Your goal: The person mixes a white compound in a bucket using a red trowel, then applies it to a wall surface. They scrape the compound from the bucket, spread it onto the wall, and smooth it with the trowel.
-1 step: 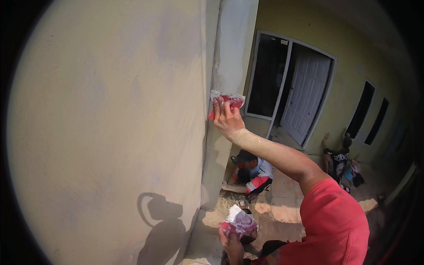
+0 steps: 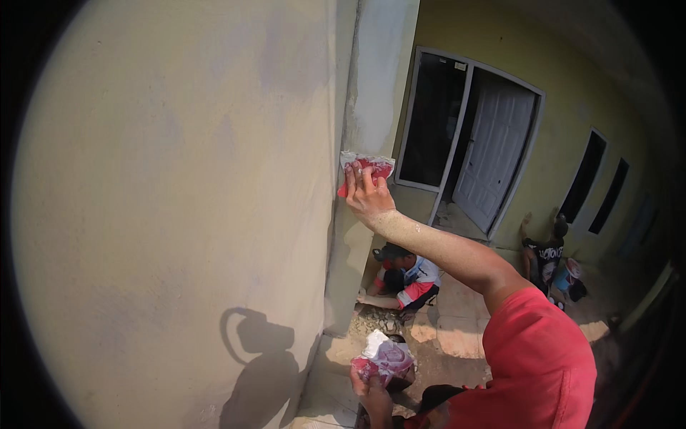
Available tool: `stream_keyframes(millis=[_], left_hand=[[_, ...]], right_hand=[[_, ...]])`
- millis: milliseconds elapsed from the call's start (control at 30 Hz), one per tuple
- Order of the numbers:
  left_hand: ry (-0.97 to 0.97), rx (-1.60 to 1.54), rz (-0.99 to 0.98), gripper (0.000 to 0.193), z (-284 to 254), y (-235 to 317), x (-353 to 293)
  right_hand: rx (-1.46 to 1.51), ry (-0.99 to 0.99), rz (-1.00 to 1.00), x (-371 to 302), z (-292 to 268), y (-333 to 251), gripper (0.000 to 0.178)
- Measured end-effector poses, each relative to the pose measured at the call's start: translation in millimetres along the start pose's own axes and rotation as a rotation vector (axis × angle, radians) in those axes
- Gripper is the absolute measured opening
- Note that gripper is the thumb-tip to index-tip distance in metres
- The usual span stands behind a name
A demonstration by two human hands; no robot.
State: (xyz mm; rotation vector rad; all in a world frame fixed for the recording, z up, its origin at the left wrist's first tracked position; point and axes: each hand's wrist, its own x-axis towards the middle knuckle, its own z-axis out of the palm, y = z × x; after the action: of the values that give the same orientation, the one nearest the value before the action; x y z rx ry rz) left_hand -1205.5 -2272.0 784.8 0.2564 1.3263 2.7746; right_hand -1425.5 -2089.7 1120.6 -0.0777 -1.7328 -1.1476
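Observation:
My right hand (image 2: 368, 194) is closed on a red putty scraper (image 2: 383, 169) with whitish putty along its upper edge. Its blade is pressed against the narrow face of a pillar (image 2: 379, 79), whose part above carries a smooth grey-white coat. Lower down, my left hand (image 2: 373, 397) grips a second red scraper (image 2: 366, 367), smeared and loaded with white putty (image 2: 379, 343). That load sits well below the right hand, apart from the pillar. The fingers of my left hand are partly hidden.
A broad cream wall (image 2: 179, 179) fills the left side. Below the pillar a person (image 2: 411, 279) crouches by broken rubble (image 2: 379, 319). Farther right, another person (image 2: 547, 254) faces the wall near a bucket (image 2: 568, 275). A white door (image 2: 496, 154) stands ajar behind.
The scraper in my right hand sits slightly lower on the pillar, its edge more level. My left hand has shifted slightly left. The crouching person's head has turned a little.

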Motion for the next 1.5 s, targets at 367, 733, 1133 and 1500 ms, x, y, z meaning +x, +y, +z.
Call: stream_keyframes(millis=[367, 733, 1133, 1500], left_hand=[[0.065, -0.077, -0.034, 0.056, -51.1, 14.0, 44.6], [0.041, -0.103, -0.251, 0.055, -15.9, -7.1, 78.3], [-0.019, -0.244, -0.133, 0.054, 80.8, 109.5, 178.4], [-0.205, -0.316, -0.069, 0.055, 236.1, 263.0, 271.9]], right_hand=[[0.168, 0.001, 0.296, 230.2, -114.6, 175.3, 0.041], [0.080, -0.299, 0.020, 199.2, -5.9, 76.8, 0.029], [0.614, -0.600, -0.007, 152.2, -69.6, 105.5, 0.044], [0.017, 0.110, -0.101, 304.6, -11.8, 310.5, 0.056]])
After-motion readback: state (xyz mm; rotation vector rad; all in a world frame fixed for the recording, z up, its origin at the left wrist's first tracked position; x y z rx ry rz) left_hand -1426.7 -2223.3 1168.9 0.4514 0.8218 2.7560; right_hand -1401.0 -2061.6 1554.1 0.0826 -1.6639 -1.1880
